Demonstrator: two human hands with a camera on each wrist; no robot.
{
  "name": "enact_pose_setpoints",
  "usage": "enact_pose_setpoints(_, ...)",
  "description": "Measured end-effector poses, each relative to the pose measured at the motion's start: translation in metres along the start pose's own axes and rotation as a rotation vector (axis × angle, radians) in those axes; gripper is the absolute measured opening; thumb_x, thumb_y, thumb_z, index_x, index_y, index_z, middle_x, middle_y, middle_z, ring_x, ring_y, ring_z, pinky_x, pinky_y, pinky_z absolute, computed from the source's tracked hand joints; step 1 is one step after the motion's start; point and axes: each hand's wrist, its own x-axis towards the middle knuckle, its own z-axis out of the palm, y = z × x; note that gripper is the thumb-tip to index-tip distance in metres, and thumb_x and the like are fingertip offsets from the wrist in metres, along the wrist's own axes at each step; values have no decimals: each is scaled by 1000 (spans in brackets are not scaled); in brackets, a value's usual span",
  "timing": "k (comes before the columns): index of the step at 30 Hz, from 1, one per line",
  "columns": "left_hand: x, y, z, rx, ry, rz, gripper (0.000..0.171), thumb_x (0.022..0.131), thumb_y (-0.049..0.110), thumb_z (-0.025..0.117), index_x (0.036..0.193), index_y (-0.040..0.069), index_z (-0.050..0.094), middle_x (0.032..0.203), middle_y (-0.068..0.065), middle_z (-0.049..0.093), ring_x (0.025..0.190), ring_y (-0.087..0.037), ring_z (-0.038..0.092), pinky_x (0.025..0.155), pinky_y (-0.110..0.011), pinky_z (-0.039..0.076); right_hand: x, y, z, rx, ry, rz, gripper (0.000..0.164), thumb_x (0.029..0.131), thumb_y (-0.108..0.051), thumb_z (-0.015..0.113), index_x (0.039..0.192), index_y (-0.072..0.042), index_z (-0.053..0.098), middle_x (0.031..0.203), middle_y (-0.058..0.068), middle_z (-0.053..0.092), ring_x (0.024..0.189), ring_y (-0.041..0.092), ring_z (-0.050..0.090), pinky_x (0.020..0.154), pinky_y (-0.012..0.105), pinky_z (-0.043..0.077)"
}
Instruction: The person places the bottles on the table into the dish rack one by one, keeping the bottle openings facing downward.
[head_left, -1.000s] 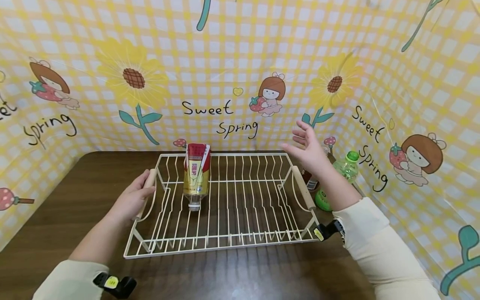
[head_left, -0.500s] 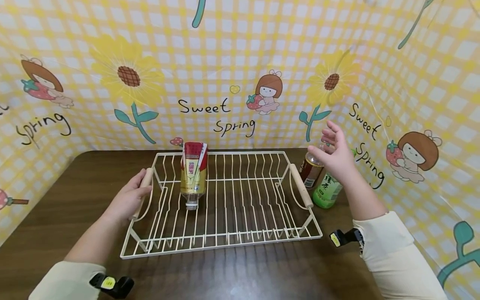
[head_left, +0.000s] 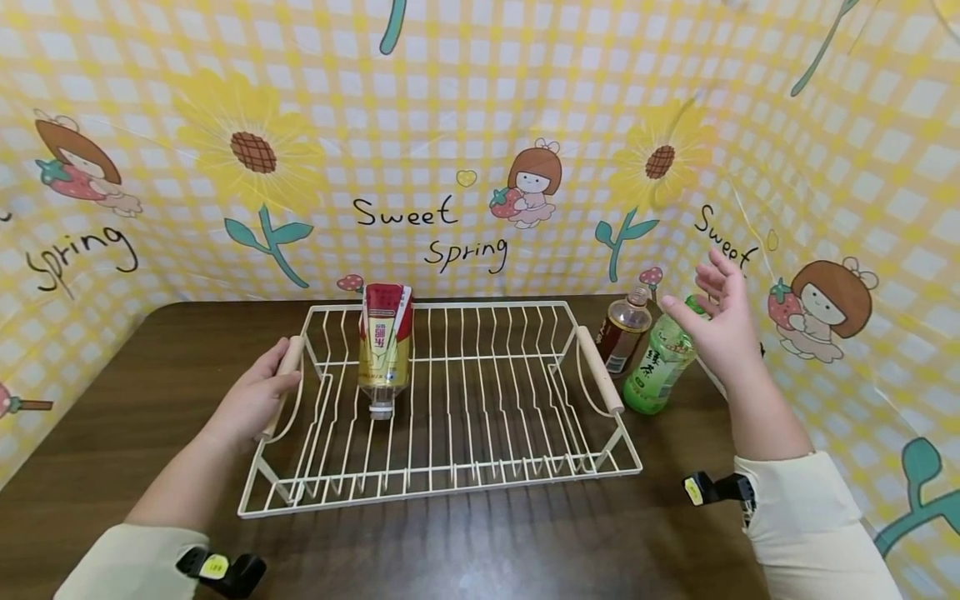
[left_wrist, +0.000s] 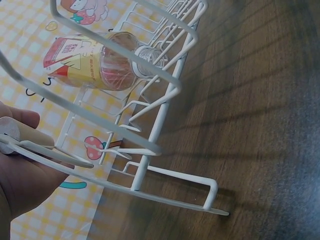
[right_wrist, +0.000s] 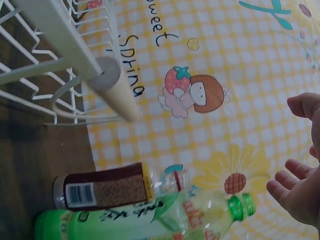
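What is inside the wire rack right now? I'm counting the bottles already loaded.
One bottle with a red and yellow label lies in the wire rack, neck toward the front. The other slots show only bare wire; nothing there is covered. Two more bottles stand outside it.

Wire rack (head_left: 480, 417) centre of table (head_left: 112, 392). One bottle (head_left: 384, 346) inside rack, left part, apparently neck toward viewer. Two bottles (head_left: 645, 350) right of rack, side by side, upright.

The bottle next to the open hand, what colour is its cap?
Green. The cap on the green bottle shows best in the right wrist view.
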Motion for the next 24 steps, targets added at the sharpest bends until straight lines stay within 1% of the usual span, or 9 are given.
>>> enact_pose_setpoints(4, 1, -1, -1, 3, -1, -3, 68, 104, 8, 33, 153, 1, -14, 160, -16, -22, 148, -40, -12, 120, -54, -3, -5, 7, -4, 10, 49, 26, 81, 93, -22, 66, 156, -21, 15, 154, 16, 29, 141, 28, 31, 119, 46, 26)
enact_pose_setpoints(7, 2, -1, -1, -1, -2, -9, 68, 104, 8, 33, 153, 2, -14, 160, -16, -22, 148, -40, -12, 120, -54, -3, -7, 15, -6, -1, 74, 45, 82, 92, -22, 66, 157, -23, 16, 156, 14, 29, 142, 28, 30, 120, 46, 25)
enact_pose_setpoints(11, 1, 0, 0, -5, -5, -7, 68, 105, 10, 33, 153, 2, -14, 161, -16, -21, 148, -40, -12, 120, -54, -3, -9, 28, -6, -17, 109, 54, 83, 91, -20, 68, 156, -18, 18, 157, 15, 29, 144, 29, 29, 119, 47, 25)
enact_pose_setpoints(14, -1, 1, 1, -1, -4, -6, 68, 105, 13, 33, 154, 2, -13, 161, -18, -19, 148, -41, -10, 120, -55, -2, -12, 39, -4, 1, 139, 70, 83, 89, -20, 69, 156, -15, 19, 158, 16, 28, 144, 29, 28, 120, 47, 24)
enact_pose_setpoints(19, -2, 1, 0, 10, -1, -8, 67, 106, 16, 32, 154, 2, -13, 161, -18, -19, 148, -42, -10, 119, -57, -1, -18, 61, 3, 24, 182, 118, 86, 88, -20, 71, 156, -16, 18, 159, 15, 25, 146, 30, 27, 120, 46, 23)
enact_pose_setpoints(24, -2, 2, 1, 12, -1, -16, 68, 106, 15, 33, 154, 2, -13, 161, -19, -18, 148, -42, -9, 119, -57, 0, -21, 82, 9, 15, 200, 103, 91, 83, -13, 74, 155, -11, 18, 158, 18, 26, 144, 36, 28, 117, 51, 25)
